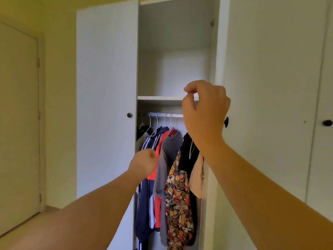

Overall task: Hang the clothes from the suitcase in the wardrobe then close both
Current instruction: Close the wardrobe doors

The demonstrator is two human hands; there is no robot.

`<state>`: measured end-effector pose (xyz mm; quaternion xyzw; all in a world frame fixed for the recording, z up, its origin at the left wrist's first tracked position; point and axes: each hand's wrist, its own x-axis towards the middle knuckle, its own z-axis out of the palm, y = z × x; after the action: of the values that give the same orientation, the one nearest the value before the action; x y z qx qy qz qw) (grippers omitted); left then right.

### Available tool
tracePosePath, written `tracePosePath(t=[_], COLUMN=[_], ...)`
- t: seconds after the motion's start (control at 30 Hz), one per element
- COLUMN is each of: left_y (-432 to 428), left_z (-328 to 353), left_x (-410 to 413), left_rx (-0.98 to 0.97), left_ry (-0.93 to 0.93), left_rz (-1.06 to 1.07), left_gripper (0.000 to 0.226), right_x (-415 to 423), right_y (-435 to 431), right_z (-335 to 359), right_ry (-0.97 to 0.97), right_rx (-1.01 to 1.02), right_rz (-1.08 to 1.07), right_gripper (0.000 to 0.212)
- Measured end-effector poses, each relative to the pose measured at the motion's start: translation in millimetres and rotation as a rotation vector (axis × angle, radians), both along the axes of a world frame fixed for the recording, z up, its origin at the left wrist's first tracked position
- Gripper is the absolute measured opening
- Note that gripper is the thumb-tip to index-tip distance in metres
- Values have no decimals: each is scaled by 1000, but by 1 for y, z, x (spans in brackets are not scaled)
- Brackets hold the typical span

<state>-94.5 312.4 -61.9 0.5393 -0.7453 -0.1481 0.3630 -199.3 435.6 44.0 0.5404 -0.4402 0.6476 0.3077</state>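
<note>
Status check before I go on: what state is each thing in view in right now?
Wardrobe: open.
Its right door: swung out, seen nearly edge-on.
Clothes: hanging on the rail.
Room door: shut.
Left hand: fisted at the clothes; grip hidden.
Right hand: raised by the shelf, fingers curled; hold unclear.

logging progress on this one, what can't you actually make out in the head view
The suitcase is outside the head view, so what is left to hang is unknown.
The right hand has curled fingers; whether they pinch a hanger hook cannot be told. It also covers the right end of the rail.
The left hand is seen from behind, hiding any grip on the clothes.
The bottom of the wardrobe is cut off by the lower edge.
</note>
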Motion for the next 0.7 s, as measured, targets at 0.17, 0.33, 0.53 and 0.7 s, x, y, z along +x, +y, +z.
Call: tracePosePath(t=[0.17, 0.33, 0.53, 0.7], left_y=[12, 14, 1, -25], left_z=[19, 30, 38, 30], left_x=[-15, -20, -7, 9], left_rx=[-51, -79, -98, -82], left_ry=[-25, 4, 45, 87], left_rz=[-51, -79, -25, 35], left_gripper=[19, 22, 23, 20], right_x=[-29, -38, -28, -10], right_y=[1, -6, -18, -61], right_z=[-3, -16, -23, -43], right_ry=[-159, -307, -249, -180], right_rx=[308, 398, 375, 256], right_rz=[-288, 78, 360, 333], right_gripper=[52, 57, 44, 24])
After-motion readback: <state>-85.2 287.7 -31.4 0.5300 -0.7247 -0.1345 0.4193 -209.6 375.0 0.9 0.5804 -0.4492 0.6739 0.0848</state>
